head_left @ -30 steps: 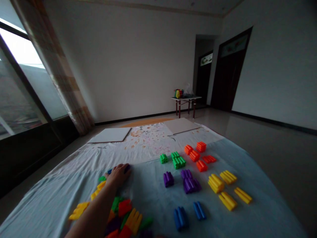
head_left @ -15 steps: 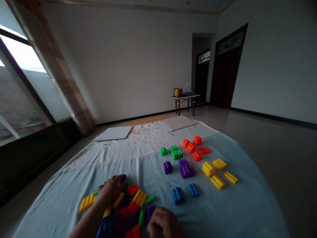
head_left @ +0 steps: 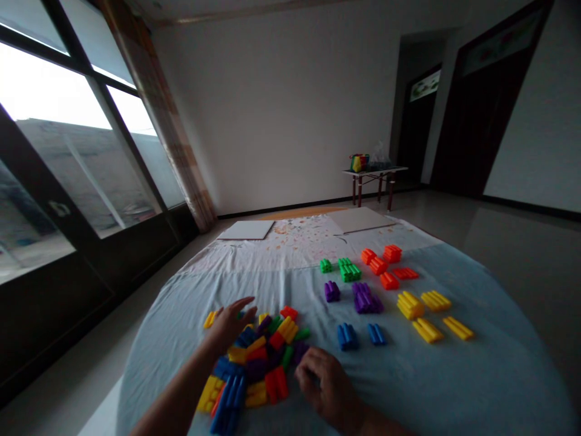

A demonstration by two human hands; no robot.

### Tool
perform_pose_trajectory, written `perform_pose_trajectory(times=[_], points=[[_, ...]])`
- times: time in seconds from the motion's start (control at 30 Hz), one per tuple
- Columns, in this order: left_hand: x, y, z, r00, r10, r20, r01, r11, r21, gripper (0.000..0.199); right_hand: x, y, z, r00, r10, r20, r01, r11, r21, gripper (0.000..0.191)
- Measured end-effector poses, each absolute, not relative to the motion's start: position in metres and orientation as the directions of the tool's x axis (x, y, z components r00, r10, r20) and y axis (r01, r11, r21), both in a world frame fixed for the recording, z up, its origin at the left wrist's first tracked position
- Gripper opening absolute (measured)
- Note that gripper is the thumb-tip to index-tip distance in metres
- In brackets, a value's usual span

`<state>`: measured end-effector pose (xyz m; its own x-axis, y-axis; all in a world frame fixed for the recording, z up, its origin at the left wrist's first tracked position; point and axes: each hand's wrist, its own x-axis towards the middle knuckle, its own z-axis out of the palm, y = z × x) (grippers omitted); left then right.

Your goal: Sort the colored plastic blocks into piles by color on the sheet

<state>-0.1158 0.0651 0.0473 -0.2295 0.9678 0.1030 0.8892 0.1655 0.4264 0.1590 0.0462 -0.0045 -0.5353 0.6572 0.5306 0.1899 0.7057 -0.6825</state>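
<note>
Plastic blocks (head_left: 252,363) in one heap, left hand (head_left: 229,330), right hand (head_left: 322,378), fingers (head_left: 242,310) open, holding nothing

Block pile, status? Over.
Left hand open, over pile left edge. Right hand at right edge, by purple block. Colour groups lie apart, beyond pile.

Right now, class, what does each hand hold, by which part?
The left hand holds nothing, fingers spread by the blocks; the right hand shows no clear grip.
</note>
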Motion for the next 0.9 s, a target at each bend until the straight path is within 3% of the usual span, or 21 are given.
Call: perform_pose_trajectory(times=[0.17,0.3,0.5,0.9], points=[[-0.169,0.043,0.031,-0.408,0.899,0.157,0.864,0.326,0.384,0.046,0.16,0.045,-0.002,-0.537,0.654,0.532,0.177,0.705,-0.687,0.022],[-0.178,0.035,0.014,-0.383,0.911,0.153,0.856,0.288,0.429,0.041,0.159,0.045,-0.003,-0.535,0.651,0.538,0.185,0.712,-0.678,0.023],[-0.153,0.033,-0.001,-0.412,0.894,0.175,0.802,0.265,0.536,0.056,0.16,0.044,-0.001,-0.532,0.664,0.527,0.198,0.702,-0.684,0.024],[-0.122,0.017,-0.009,-0.535,0.804,0.26,0.647,0.192,0.738,0.038,0.166,0.044,0.001,-0.504,0.627,0.594,0.181,0.749,-0.638,0.02]])
